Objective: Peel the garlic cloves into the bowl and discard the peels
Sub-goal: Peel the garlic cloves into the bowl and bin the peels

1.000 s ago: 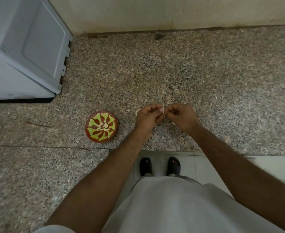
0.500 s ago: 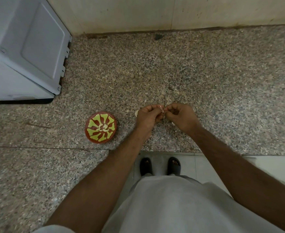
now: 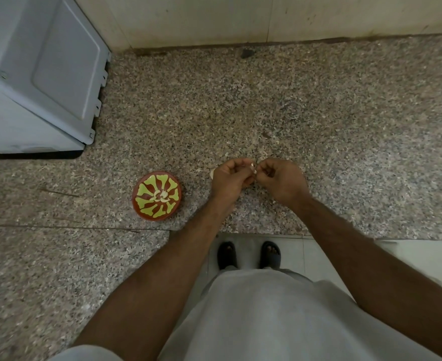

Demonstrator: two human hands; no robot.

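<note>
Both hands clenched on one garlic clove point(image 3: 253, 168): left hand point(image 3: 230, 179) and right hand point(image 3: 281, 179) pinched it between fingertips, above granite counter point(image 3: 345, 126). Clove sat at meeting point of two grips, mostly hidden. Bowl point(image 3: 157, 195), well left of hands, held few peeled cloves point(image 3: 161, 196); task judged partly done. Peel discard not yet evident. Pale scrap point(image 3: 212, 173) lay behind left hand; nature unclear.

A garlic clove point(image 3: 252, 168) is pinched between left hand point(image 3: 231, 178) and right hand point(image 3: 282, 181), right of the bowl point(image 3: 157, 195).
</note>
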